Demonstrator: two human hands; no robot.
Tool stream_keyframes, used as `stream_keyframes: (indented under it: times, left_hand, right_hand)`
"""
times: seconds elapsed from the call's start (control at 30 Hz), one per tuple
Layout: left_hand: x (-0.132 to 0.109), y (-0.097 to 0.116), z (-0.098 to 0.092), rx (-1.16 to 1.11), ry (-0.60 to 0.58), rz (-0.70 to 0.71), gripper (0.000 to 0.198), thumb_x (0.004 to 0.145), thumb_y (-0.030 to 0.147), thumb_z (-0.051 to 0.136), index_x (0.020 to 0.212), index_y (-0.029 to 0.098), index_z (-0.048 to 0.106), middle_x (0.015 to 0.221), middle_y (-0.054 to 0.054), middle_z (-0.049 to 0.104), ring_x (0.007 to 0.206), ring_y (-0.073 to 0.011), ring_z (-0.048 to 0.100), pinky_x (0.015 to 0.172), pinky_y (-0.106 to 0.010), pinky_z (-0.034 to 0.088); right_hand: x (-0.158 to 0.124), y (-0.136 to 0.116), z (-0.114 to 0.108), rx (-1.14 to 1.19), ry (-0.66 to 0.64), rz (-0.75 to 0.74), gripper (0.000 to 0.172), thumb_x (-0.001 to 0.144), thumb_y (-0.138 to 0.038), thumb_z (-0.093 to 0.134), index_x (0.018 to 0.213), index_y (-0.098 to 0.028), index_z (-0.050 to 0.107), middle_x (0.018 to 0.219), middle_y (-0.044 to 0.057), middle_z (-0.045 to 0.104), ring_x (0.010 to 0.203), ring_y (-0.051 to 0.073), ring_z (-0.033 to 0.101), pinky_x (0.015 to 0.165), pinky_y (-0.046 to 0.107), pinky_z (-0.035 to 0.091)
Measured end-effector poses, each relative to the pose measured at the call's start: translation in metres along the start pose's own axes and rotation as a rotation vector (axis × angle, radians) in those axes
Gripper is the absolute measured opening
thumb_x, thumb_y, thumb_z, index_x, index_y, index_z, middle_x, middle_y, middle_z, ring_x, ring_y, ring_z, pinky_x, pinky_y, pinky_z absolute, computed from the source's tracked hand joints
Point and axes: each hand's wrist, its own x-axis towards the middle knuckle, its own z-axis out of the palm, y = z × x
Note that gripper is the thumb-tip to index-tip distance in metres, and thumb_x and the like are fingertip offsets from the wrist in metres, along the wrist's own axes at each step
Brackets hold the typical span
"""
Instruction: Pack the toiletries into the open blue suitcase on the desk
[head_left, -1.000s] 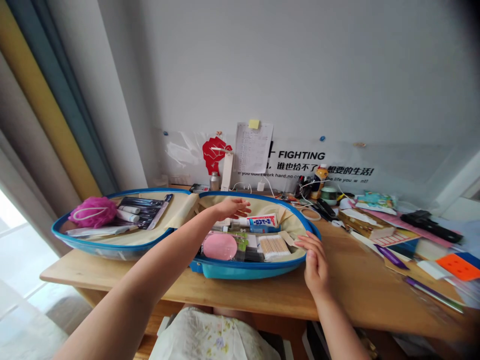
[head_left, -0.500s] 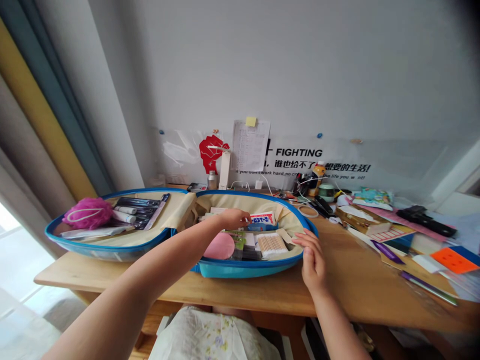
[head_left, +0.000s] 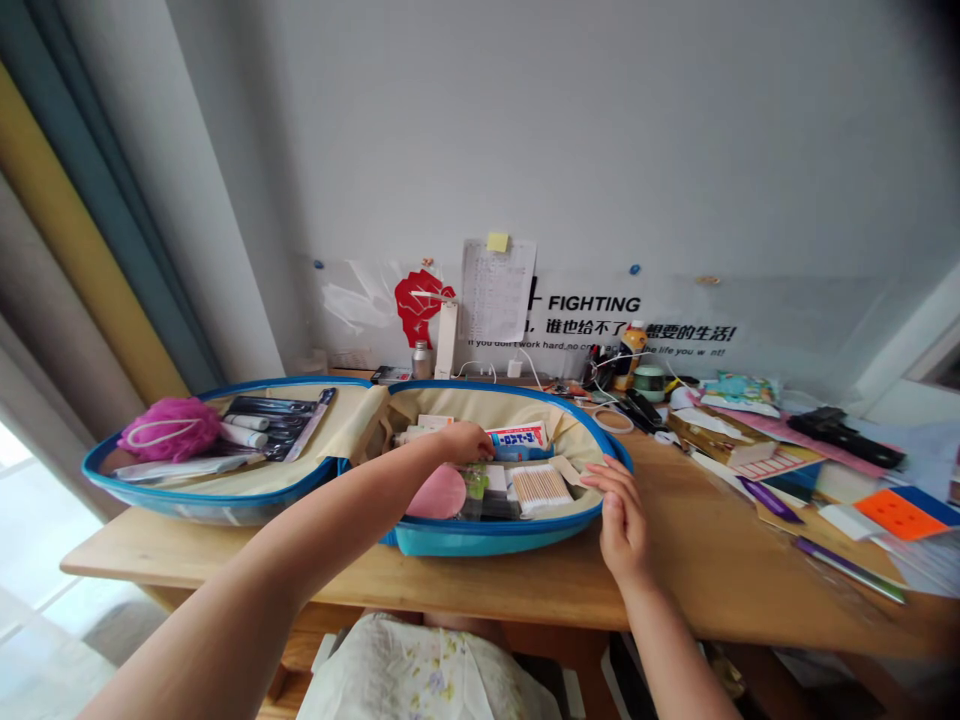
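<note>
**Open Case Reached Into**

The left hand [head_left: 465, 440] is curled inside the blue case [head_left: 487, 535] on the desk [head_left: 525, 590], just beside the toothpaste box [head_left: 517, 437]; whether anything is gripped cannot be told. The right hand [head_left: 619, 510] is laid open on the rim. The pink compact [head_left: 442, 495] could be dislodged by the forearm crossing it.
</note>
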Motion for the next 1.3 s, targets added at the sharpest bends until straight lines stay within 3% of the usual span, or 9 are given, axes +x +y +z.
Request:
stream_keyframes:
  times: [0.17, 0.37, 0.5, 0.63, 0.8, 0.9, 1.0, 1.13, 1.3]
  left_hand:
    - [0.002, 0.0, 0.002, -0.061, 0.021, -0.011, 0.005, 0.069, 0.03, 0.072, 0.065, 0.03, 0.075, 0.072, 0.003, 0.073, 0.074, -0.0169, 0.063, 0.077, -0.022, 0.046]
    - [0.001, 0.003, -0.001, -0.123, 0.072, -0.043, 0.004, 0.067, 0.026, 0.072, 0.068, 0.029, 0.075, 0.075, 0.003, 0.074, 0.076, -0.0172, 0.064, 0.078, -0.022, 0.046]
    - [-0.003, 0.005, -0.021, -0.192, 0.195, -0.048, 0.016, 0.077, 0.034, 0.065, 0.081, 0.025, 0.078, 0.087, -0.002, 0.076, 0.084, -0.0193, 0.065, 0.08, -0.024, 0.047]
    - [-0.016, -0.001, -0.054, -0.281, 0.367, -0.038, 0.033, 0.086, 0.043, 0.055, 0.098, 0.02, 0.076, 0.096, -0.003, 0.075, 0.09, -0.0188, 0.066, 0.084, -0.025, 0.048]
    - [-0.065, -0.05, -0.105, -0.321, 0.608, -0.14, 0.047, 0.087, 0.054, 0.053, 0.104, 0.015, 0.072, 0.095, -0.006, 0.074, 0.089, -0.0181, 0.066, 0.085, -0.026, 0.05]
    - [-0.116, -0.096, -0.133, -0.27, 0.759, -0.312, 0.055, 0.092, 0.057, 0.042, 0.112, 0.012, 0.068, 0.1, -0.009, 0.073, 0.088, -0.0185, 0.066, 0.081, -0.028, 0.052]
    - [-0.169, -0.138, -0.146, -0.18, 0.824, -0.531, 0.059, 0.096, 0.056, 0.034, 0.12, 0.01, 0.062, 0.107, -0.013, 0.07, 0.089, -0.0193, 0.066, 0.079, -0.029, 0.053]
    - [-0.211, -0.179, -0.134, -0.069, 0.643, -0.786, 0.042, 0.097, 0.045, 0.043, 0.112, 0.011, 0.064, 0.103, -0.011, 0.068, 0.085, -0.0187, 0.065, 0.075, -0.032, 0.055]
    - [-0.228, -0.206, -0.114, 0.135, 0.397, -0.937, 0.036, 0.092, 0.038, 0.059, 0.12, 0.016, 0.058, 0.12, -0.008, 0.06, 0.103, -0.0211, 0.061, 0.087, -0.042, 0.054]
  right_hand:
    - [0.0, 0.0, 0.0, -0.001, -0.004, -0.02, 0.034, 0.098, -0.024, 0.033, 0.098, -0.022, 0.067, 0.106, 0.009, 0.068, 0.122, 0.025, 0.054, 0.1, 0.049, 0.046]
    - [0.0, 0.001, 0.0, -0.001, 0.004, -0.009, 0.035, 0.099, -0.026, 0.033, 0.096, -0.022, 0.067, 0.105, 0.009, 0.068, 0.121, 0.026, 0.055, 0.099, 0.05, 0.046]
    - [0.001, 0.001, 0.0, -0.003, 0.015, -0.005, 0.035, 0.099, -0.028, 0.033, 0.094, -0.021, 0.067, 0.102, 0.01, 0.068, 0.119, 0.026, 0.056, 0.098, 0.05, 0.047]
    - [0.001, 0.002, 0.0, -0.004, 0.014, 0.0, 0.034, 0.098, -0.029, 0.033, 0.095, -0.021, 0.067, 0.102, 0.01, 0.068, 0.118, 0.026, 0.057, 0.098, 0.051, 0.047]
    - [0.0, 0.008, 0.001, 0.011, 0.022, -0.025, 0.034, 0.098, -0.031, 0.035, 0.095, -0.021, 0.067, 0.101, 0.01, 0.069, 0.113, 0.027, 0.06, 0.099, 0.054, 0.046]
    - [0.0, 0.012, 0.002, 0.023, 0.021, -0.029, 0.034, 0.098, -0.031, 0.035, 0.095, -0.021, 0.067, 0.101, 0.011, 0.069, 0.112, 0.027, 0.06, 0.099, 0.054, 0.046]
    - [0.0, 0.016, 0.003, 0.026, 0.019, -0.033, 0.035, 0.098, -0.033, 0.034, 0.094, -0.021, 0.067, 0.101, 0.012, 0.068, 0.114, 0.029, 0.059, 0.099, 0.054, 0.046]
    - [-0.001, 0.019, 0.003, 0.028, 0.032, -0.042, 0.036, 0.098, -0.035, 0.035, 0.092, -0.021, 0.067, 0.1, 0.012, 0.069, 0.114, 0.03, 0.059, 0.098, 0.054, 0.046]
    - [-0.002, 0.022, 0.005, 0.027, 0.043, -0.047, 0.038, 0.098, -0.037, 0.034, 0.092, -0.02, 0.068, 0.099, 0.01, 0.068, 0.114, 0.029, 0.059, 0.099, 0.054, 0.045]
